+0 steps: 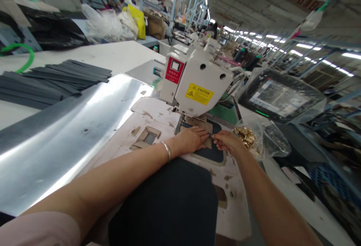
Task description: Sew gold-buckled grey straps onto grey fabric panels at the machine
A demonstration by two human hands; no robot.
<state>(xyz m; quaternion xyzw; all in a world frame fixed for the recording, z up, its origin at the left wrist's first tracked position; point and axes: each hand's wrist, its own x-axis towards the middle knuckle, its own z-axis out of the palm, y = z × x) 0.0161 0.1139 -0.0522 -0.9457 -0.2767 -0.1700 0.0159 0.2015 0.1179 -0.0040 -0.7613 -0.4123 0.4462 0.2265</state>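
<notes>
Below machine head | left fingers flat over round-cornered dark panel | right fingers pinching dark piece

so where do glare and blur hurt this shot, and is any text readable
Head view: glare streaks the metal sheet white, and several ceiling lights look blown out; head view: the heading on the yellow caution label reads clearly, but the text on the control screen is too soft to read; head view: what the right hand pinches is too small to tell.
</notes>
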